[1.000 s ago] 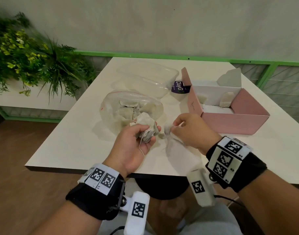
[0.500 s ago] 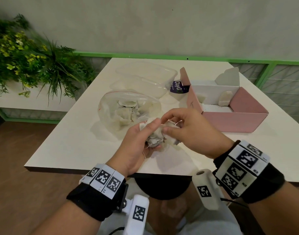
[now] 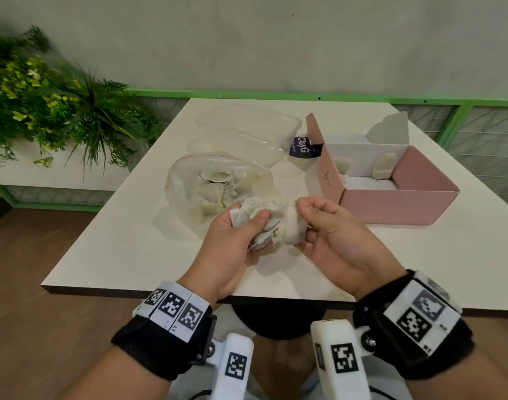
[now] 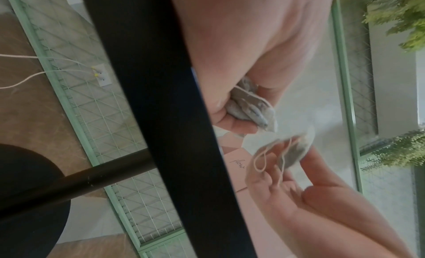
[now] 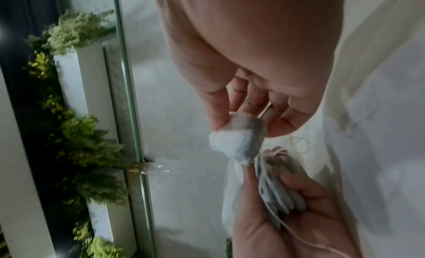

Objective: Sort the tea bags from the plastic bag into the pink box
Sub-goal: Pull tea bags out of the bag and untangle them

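Note:
Over the near part of the white table (image 3: 131, 241), my left hand (image 3: 255, 226) grips a crumpled bunch of tea bags (image 3: 261, 215) with strings, also visible as tea bags (image 4: 249, 105) and as a bunch (image 5: 280, 189). My right hand (image 3: 302, 209), palm up, pinches one tea bag (image 3: 291, 229) right beside the bunch; the same tea bag (image 5: 238, 136) shows its string in the left wrist view (image 4: 293, 153). Just behind lies the clear plastic bag (image 3: 215, 183) with several tea bags. At right, the open pink box (image 3: 391, 206) holds two tea bags (image 3: 385, 167).
Clear plastic containers (image 3: 247, 131) and a purple-labelled packet (image 3: 300, 147) sit behind the bag. Green plants (image 3: 45, 111) stand off the table's left side. A green railing (image 3: 463, 111) runs behind. The table's near edge (image 3: 189, 291) is just below my wrists.
My right hand left the tabletop, reached over to the left hand's bunch, and now has turned palm up with one tea bag pinched beside it. The left hand has risen slightly.

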A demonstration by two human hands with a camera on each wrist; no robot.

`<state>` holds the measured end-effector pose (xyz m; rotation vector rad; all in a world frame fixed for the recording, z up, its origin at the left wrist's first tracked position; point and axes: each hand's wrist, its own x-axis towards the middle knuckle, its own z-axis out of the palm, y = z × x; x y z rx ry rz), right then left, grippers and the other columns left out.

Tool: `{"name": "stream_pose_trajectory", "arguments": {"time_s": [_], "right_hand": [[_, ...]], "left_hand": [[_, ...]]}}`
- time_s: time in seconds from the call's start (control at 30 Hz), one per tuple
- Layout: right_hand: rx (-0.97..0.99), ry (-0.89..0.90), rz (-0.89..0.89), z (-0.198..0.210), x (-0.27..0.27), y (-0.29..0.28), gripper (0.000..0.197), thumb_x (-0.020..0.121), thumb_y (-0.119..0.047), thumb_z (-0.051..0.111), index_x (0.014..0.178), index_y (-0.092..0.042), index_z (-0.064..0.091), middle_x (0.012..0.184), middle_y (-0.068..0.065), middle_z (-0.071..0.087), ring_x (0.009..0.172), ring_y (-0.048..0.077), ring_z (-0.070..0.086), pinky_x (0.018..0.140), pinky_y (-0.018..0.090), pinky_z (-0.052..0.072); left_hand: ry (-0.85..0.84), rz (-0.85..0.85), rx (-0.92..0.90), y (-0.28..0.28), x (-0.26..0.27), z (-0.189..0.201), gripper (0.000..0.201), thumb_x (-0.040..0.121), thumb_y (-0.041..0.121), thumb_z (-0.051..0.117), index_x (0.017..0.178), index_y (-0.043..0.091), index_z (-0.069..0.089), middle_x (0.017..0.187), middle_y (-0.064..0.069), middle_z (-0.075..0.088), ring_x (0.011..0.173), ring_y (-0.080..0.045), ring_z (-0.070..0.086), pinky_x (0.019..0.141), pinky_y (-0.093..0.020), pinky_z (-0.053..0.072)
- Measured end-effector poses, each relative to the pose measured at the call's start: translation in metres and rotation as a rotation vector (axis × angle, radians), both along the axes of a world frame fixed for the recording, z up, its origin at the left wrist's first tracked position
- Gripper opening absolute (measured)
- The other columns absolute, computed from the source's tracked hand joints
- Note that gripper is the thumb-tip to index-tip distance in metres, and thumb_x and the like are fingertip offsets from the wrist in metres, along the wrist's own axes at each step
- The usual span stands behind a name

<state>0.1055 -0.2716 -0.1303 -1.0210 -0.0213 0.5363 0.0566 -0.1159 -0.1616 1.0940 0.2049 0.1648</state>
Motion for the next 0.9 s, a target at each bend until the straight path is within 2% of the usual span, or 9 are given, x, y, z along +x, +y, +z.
{"name": "stream_pose_trajectory", "arguments": {"time_s": [0.1,0.2,0.3,0.43,0.53,0.67,0.77,0.83,0.9], "right_hand": [[0.05,0.038,-0.055,-0.004,-0.003,0.015,0.014,0.081,-0.014,0.071,0.093,-0.011,0.064,0.096,0.012,0.072,0.084,0.025,0.07,0.077,0.04,0.058],[0.038,0.057,-0.121,-0.007,-0.004,0.026,0.009,0.092,-0.01,0.067,0.087,-0.01,0.059,0.089,0.015,0.069,0.075,0.024,0.069,0.059,0.033,0.057],[-0.097,0.022,-0.174,-0.01,-0.006,0.031,0.014,0.094,-0.016,0.068,0.088,-0.01,0.057,0.09,0.015,0.066,0.067,0.021,0.063,0.047,0.026,0.048],[-0.191,-0.059,-0.264,-0.012,-0.007,0.033,0.011,0.091,-0.013,0.072,0.088,-0.012,0.061,0.093,0.014,0.064,0.076,0.024,0.062,0.056,0.03,0.051],[-0.118,-0.072,-0.357,-0.01,-0.001,0.027,0.018,0.089,-0.008,0.072,0.105,-0.006,0.064,0.096,0.012,0.066,0.079,0.021,0.065,0.061,0.029,0.056],[0.053,-0.01,-0.32,-0.005,0.008,0.014,0.028,0.09,-0.009,0.069,0.117,-0.002,0.067,0.116,0.019,0.072,0.102,0.03,0.071,0.092,0.047,0.058],[0.116,-0.042,-0.18,0.002,0.013,0.004,0.033,0.088,-0.013,0.067,0.119,-0.001,0.066,0.102,0.012,0.075,0.093,0.026,0.073,0.079,0.042,0.061],[0.063,-0.118,-0.08,0.006,0.014,-0.001,0.028,0.083,-0.015,0.068,0.109,-0.006,0.07,0.088,0.004,0.072,0.08,0.017,0.069,0.069,0.035,0.059],[-0.011,-0.19,-0.026,0.007,0.014,-0.001,0.019,0.078,-0.014,0.07,0.096,-0.01,0.073,0.086,0.002,0.072,0.08,0.016,0.068,0.071,0.038,0.059]], "left_hand": [[-0.038,0.01,0.023,-0.002,-0.001,-0.001,0.019,0.095,0.007,0.065,0.114,0.007,0.066,0.098,-0.013,0.073,0.084,-0.021,0.07,0.068,-0.032,0.06],[-0.06,0.025,0.042,-0.002,-0.002,-0.002,0.025,0.088,0.011,0.07,0.112,0.008,0.068,0.105,-0.017,0.074,0.093,-0.027,0.071,0.078,-0.038,0.061],[-0.06,0.021,0.042,-0.002,-0.003,-0.001,0.03,0.079,0.016,0.073,0.108,0.009,0.068,0.1,-0.016,0.073,0.087,-0.026,0.071,0.073,-0.035,0.061],[-0.033,-0.004,0.03,-0.001,-0.003,0.0,0.027,0.089,0.01,0.07,0.113,0.001,0.066,0.098,-0.019,0.071,0.084,-0.027,0.07,0.071,-0.039,0.061],[0.014,-0.012,-0.021,0.001,-0.002,0.002,0.019,0.096,0.002,0.06,0.114,0.002,0.066,0.093,-0.017,0.069,0.073,-0.022,0.069,0.061,-0.034,0.06],[0.045,0.012,-0.002,0.003,0.0,0.001,0.023,0.094,-0.006,0.051,0.109,0.005,0.063,0.097,-0.019,0.061,0.079,-0.028,0.061,0.057,-0.027,0.051],[0.041,0.006,0.007,0.002,0.001,0.0,0.024,0.094,-0.008,0.049,0.109,0.006,0.061,0.097,-0.021,0.059,0.081,-0.028,0.058,0.059,-0.027,0.05],[0.03,-0.008,0.019,0.002,0.001,0.001,0.021,0.094,-0.009,0.05,0.104,0.006,0.061,0.094,-0.018,0.06,0.079,-0.026,0.059,0.06,-0.026,0.05],[0.023,-0.03,0.034,0.001,-0.001,0.002,0.02,0.095,-0.009,0.05,0.098,0.007,0.063,0.086,-0.013,0.065,0.071,-0.02,0.063,0.059,-0.026,0.053]]}}
